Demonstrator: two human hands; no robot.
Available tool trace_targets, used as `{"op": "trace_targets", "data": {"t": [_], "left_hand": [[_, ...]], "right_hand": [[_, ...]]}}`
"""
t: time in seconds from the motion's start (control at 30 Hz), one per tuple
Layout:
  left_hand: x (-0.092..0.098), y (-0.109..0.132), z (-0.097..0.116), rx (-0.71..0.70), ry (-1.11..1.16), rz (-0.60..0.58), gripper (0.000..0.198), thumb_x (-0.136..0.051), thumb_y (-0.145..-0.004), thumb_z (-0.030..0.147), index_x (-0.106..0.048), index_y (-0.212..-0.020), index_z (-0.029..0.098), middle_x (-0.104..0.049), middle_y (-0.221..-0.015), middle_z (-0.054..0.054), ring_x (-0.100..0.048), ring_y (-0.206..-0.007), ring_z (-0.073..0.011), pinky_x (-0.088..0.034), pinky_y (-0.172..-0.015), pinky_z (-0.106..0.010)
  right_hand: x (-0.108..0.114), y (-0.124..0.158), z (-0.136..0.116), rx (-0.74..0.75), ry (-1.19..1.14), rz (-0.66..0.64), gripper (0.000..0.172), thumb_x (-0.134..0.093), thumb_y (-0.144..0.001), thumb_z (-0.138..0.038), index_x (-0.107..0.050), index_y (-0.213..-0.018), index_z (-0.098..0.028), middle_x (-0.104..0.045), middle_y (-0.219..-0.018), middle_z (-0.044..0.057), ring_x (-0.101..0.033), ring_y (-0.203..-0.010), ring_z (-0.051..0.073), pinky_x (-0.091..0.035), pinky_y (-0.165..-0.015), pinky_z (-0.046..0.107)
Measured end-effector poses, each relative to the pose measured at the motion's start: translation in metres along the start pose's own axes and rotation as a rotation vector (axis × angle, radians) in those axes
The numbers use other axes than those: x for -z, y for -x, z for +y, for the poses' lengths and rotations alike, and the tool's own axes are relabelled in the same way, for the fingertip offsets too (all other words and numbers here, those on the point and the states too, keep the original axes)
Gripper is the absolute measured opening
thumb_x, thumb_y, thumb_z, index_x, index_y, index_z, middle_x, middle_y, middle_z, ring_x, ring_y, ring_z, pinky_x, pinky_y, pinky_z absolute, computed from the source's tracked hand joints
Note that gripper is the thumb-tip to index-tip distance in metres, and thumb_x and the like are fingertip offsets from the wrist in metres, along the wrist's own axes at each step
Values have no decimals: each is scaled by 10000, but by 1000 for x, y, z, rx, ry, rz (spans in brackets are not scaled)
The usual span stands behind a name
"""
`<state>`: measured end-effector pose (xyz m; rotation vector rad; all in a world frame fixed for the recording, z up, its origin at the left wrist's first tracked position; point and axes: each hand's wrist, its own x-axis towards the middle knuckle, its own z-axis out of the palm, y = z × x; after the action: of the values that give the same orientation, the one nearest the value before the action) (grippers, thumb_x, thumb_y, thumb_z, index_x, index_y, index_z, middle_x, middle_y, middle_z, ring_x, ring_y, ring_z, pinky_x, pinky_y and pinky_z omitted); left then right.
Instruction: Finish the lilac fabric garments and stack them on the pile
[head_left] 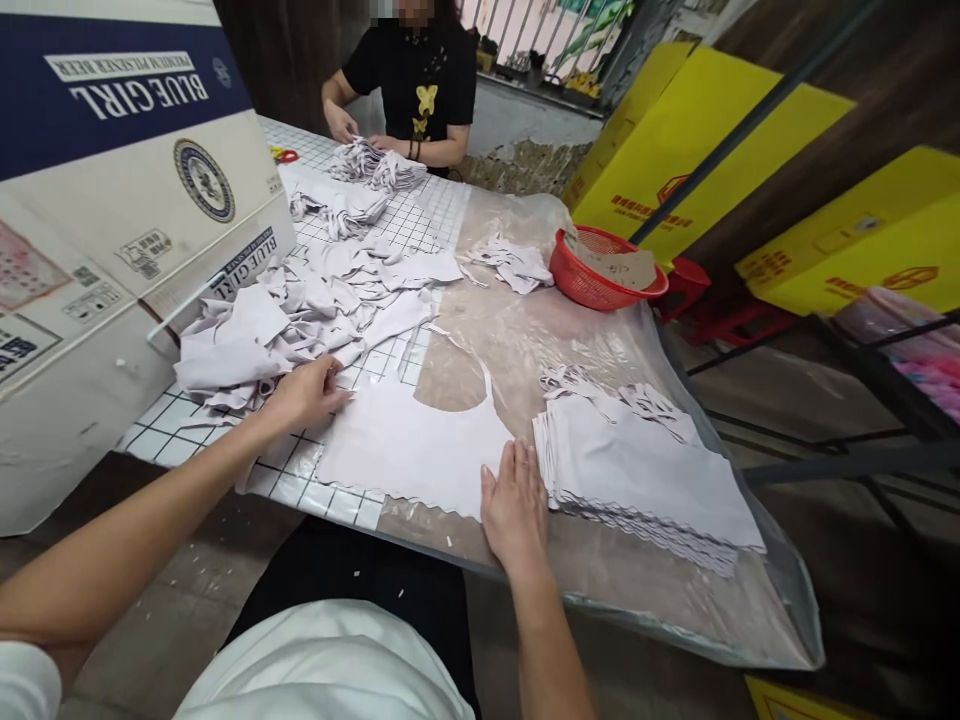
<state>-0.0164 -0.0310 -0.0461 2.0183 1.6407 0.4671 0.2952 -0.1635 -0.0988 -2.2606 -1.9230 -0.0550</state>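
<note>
Head view: left hand (307, 393), fingers curled, at left edge of flat fabric piece (420, 455); can't tell if grip pinches. Piece lies on surface (615, 560) between 2 hands, long axis left-right, neither clearly nearer. Right hand (516, 500): grip open, palm down on right edge, fabric stack (637, 460) just beside.

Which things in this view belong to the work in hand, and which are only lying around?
Belonging to the work:
spread pale cloth piece
loose heap of similar pieces
neat stack on the right

Apparently just lying around:
red basket
yellow boxes
red stool

The beer carton's role is unclear.
</note>
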Motion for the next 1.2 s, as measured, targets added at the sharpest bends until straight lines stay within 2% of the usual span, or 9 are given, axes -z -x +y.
{"op": "trace_targets", "data": {"t": [0.07, 0.17, 0.27, 0.4, 0.57, 0.7, 0.9, 1.07, 1.2], "left_hand": [[-16, 18, 3, -173, -97, 153, 447, -499, -917, 409, -563, -1285, 163, -651, -1174, -139, -588, -1107, -300, -476, -935, -442], [-41, 45, -3, -385, -220, 83, 548, -393, -981, 449, -425, -1469, 200, -444, -1517, -131, -342, -1436, -321, -340, -1138, -502], [-50, 61, -20, -352, -344, 14, 621, -329, -989, 512, -378, -1516, 186, -359, -1589, -118, -213, -1505, -338, -270, -1185, -523], [-50, 61, -25, -288, -413, 113, 672, -318, -982, 518, -415, -1490, 90, -331, -1588, -195, -202, -1498, -405, -298, -1153, -586], [-78, 29, 45, -522, -305, 118, 538, -295, -1006, 361, -485, -1435, 98, -404, -1548, -197, -258, -1488, -375, -326, -1150, -578], [-121, -13, 112, -784, -149, -4, 502, -345, -995, 323, -515, -1390, 64, -491, -1474, -224, -406, -1418, -349, -380, -1139, -520], [-158, -37, 127, -827, -129, -68, 570, -415, -980, 393, -468, -1420, 34, -462, -1499, -221, -391, -1427, -360, -380, -1145, -500], [-158, -33, 121, -811, -133, -102, 590, -393, -996, 430, -438, -1448, 55, -418, -1535, -204, -340, -1458, -348, -331, -1173, -491], [-154, -35, 120, -814, -120, -130, 569, -408, -989, 431, -469, -1430, 77, -441, -1522, -200, -343, -1457, -343, -326, -1175, -479]], "right_hand": [[-2, 3, 1, 70, -7, 7, 632, -257, -1021, -428, -321, -1534, -64, -325, -1592, 198, -229, -1510, 287, -266, -1178, 499], [-5, 9, 0, 149, -22, -20, 638, -233, -1025, -454, -289, -1552, -97, -301, -1608, 177, -220, -1515, 275, -244, -1188, 514], [-6, 16, 1, 153, -28, -37, 644, -242, -1025, -473, -300, -1548, -102, -306, -1606, 177, -227, -1512, 279, -241, -1188, 515], [8, 8, 3, 169, -63, 37, 601, -302, -1021, -454, -389, -1499, -99, -391, -1558, 189, -297, -1476, 292, -304, -1157, 497], [43, -72, -9, 102, -146, 117, 418, -446, -979, -341, -557, -1346, -172, -567, -1360, 160, -507, -1269, 269, -429, -1039, 420], [50, -154, -26, -36, -189, -50, 357, -617, -873, -218, -629, -1222, -141, -573, -1299, 172, -515, -1224, 272, -427, -1013, 388], [30, -208, -34, -64, -322, -142, 172, -518, -860, -78, -671, -909, -138, -675, -1009, 121, -617, -977, 199, -469, -858, 308], [62, -189, -16, 17, -549, -280, 245, -469, -923, -204, -602, -1124, -164, -685, -831, 10, -606, -724, 131, -474, -676, 234], [112, -117, 7, 412, -766, -545, 380, -581, -900, -323, -591, -1257, -193, -675, -872, 12, -610, -778, 140, -473, -696, 241]]}}
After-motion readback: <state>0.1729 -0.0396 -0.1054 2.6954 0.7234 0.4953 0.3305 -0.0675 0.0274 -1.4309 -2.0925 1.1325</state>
